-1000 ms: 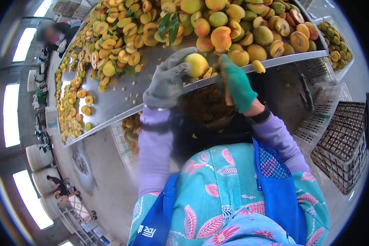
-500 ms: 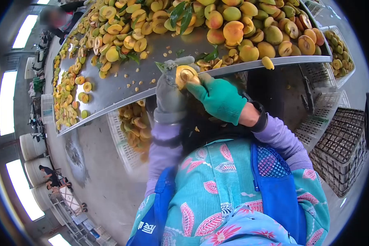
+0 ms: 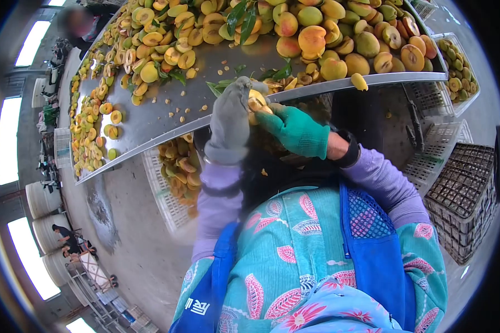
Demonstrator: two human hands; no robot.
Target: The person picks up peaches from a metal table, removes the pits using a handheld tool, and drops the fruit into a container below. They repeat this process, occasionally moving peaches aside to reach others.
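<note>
Peach (image 3: 255,101) clamped in grips of left hand (image 3: 230,119), right hand (image 3: 294,130); white crate (image 3: 169,213) below holds halves (image 3: 180,166).

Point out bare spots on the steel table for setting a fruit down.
The steel table is mostly bare between the cut halves, its near edge and the left hand holding a fruit. The fruit pile at right and the left strip are crowded.

Bare steel of the table (image 3: 166,119) lay open just left of the left hand (image 3: 228,122); leaves (image 3: 219,86) lay close before it; piled fruit (image 3: 316,39) crowded the right end; crates (image 3: 464,194) filled the floor rightward.
</note>
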